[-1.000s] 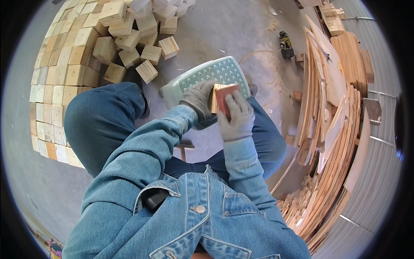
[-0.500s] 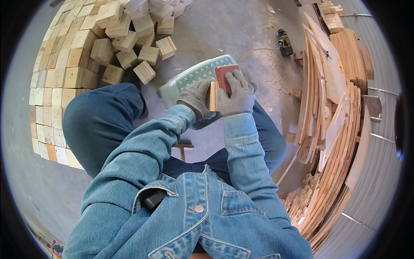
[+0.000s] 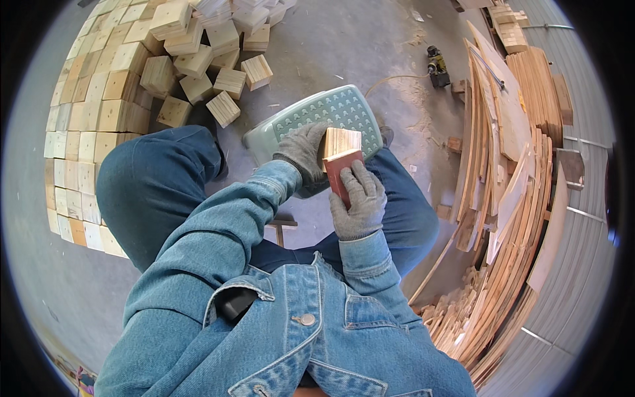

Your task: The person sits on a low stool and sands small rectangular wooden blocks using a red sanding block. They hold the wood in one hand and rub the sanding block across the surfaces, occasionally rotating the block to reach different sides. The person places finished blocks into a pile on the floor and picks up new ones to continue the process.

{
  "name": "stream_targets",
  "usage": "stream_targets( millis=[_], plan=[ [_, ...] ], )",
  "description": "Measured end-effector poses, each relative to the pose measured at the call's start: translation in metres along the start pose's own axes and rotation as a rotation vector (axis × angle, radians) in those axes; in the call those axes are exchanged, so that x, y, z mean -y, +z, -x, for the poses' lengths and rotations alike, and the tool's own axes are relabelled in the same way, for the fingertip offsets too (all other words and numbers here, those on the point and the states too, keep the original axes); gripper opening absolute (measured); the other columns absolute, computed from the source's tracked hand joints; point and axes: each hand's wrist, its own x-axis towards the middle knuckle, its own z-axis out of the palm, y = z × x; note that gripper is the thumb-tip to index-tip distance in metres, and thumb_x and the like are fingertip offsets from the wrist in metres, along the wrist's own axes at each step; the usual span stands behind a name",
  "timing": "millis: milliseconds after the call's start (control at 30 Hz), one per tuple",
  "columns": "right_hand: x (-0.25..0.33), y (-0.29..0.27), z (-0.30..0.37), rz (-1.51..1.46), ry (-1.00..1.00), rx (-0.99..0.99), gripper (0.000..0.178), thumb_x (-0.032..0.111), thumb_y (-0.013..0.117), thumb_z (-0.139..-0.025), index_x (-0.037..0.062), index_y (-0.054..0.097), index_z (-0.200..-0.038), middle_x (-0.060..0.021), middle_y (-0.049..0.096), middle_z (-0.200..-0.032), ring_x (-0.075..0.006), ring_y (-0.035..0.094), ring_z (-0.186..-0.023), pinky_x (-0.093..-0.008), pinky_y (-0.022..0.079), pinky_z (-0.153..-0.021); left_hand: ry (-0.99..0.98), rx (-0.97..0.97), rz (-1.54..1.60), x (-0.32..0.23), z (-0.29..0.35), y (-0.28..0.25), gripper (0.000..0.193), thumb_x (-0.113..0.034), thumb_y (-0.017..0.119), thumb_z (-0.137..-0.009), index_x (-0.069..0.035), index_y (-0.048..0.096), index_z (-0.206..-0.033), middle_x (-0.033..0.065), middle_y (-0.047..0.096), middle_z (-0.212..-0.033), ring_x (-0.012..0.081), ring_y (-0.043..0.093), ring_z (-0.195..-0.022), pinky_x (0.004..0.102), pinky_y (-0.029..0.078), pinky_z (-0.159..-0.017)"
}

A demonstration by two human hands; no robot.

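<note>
While clasping a squared, grainy wooden block (image 3: 343, 139) in the closed, knit-gloved left hand (image 3: 303, 149) over a raised-pattern plastic stool (image 3: 317, 109), gripping a flat reddish-brown pad (image 3: 338, 173) against the block with curled right hand (image 3: 360, 204).

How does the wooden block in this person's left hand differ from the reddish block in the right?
Colour: the wooden block is pale, the reddish block brownish red. Surface: the wooden block shows striped layers; the reddish block's broad face looks plain. Hold: the left hand grips the wooden block, the right hand the reddish block. Both have flat faces.
</note>
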Motion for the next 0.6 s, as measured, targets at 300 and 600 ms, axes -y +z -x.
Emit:
stream_targets(
  millis=[300, 600],
  plan=[
    [-0.032, 0.036, -0.091, 0.116, 0.058, -0.032, 0.053, 0.021, 0.082, -0.078, 0.0126, 0.075, -0.130, -0.0119, 0.066, -0.147, -0.0421, 0.063, -0.123, -0.0541, 0.050, -0.109, -0.064, 0.013, 0.033, -0.013, -0.002, -0.010, 0.095, -0.048, 0.092, -0.066, -0.016, 0.054, -0.147, 0.0201, 0.062, -0.139, 0.0410, 0.061, -0.131, 0.0488, 0.047, -0.116],
    [-0.009, 0.012, -0.028, 0.045, 0.050, -0.020, 0.058, 0.021, 0.086, -0.077, 0.0071, 0.074, -0.133, -0.0192, 0.065, -0.146, -0.0432, 0.061, -0.124, -0.0550, 0.049, -0.109, -0.006, 0.097, 0.030, -0.002, -0.003, -0.009, 0.100, -0.053, 0.089, -0.070, -0.012, 0.049, -0.153, 0.0204, 0.059, -0.147, 0.0401, 0.057, -0.140, 0.0458, 0.043, -0.122]
  ],
)
